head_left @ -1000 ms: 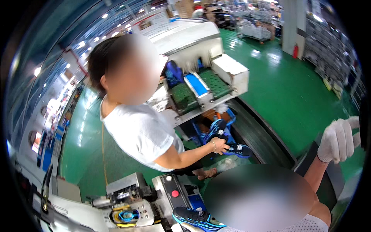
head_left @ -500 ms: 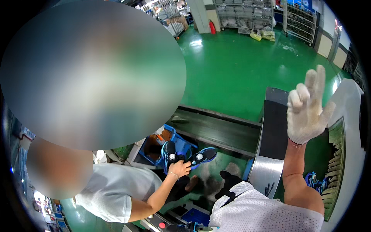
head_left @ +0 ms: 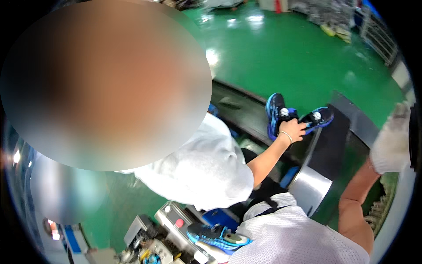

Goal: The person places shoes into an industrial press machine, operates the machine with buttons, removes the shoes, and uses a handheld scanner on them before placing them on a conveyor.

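the fingers of the right hand (head_left: 391, 140), in a white glove, are blurred at the right edge, so i cannot tell whether they are bent or spread. the left hand is out of view. left of the glove is a dark belt (head_left: 329, 143); near it a co-worker's hand (head_left: 293, 130) grips a pair of shoes (head_left: 274, 115), black and blue. a matching single shoe (head_left: 205, 236) sits on the near side, just right of a red button (head_left: 179, 223). green floor (head_left: 281, 57) spreads on the far side.
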Demonstrator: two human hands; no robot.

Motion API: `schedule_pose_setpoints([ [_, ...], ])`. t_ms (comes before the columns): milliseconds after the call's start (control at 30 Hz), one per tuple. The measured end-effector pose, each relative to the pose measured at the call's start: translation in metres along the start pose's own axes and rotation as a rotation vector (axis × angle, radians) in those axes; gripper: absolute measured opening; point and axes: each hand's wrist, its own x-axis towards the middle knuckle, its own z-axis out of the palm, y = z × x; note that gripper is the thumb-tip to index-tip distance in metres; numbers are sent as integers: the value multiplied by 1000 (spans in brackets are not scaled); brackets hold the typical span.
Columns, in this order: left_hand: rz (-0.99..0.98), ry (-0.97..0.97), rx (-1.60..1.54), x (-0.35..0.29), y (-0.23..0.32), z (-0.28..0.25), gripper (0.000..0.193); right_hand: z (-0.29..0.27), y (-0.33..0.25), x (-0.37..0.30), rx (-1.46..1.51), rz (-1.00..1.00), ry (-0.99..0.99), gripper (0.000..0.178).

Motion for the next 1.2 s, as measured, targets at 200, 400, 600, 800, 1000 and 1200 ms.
schedule_pose_setpoints([
  [200,338,242,-97,-112,-13,26,58,-49,-26,-132,144,93,-478,72],
  [400,249,118,-207,-120,-23,37,69,59,-31,-209,662,628,-1417,67],
  [600,326,260,-101,-130,-22,42,91,107,-27,-220,839,832,-1002,71],
  [800,256,295,-234,-127,-36,6,92,132,-11,-210,681,936,-959,54],
  [1000,310,328,-157,-113,-33,20,89,94,29,-260,496,1390,-935,74],
  [1200,190,268,-90,-85,-26,35,83,1,92,-309,-225,1677,-693,62],
])
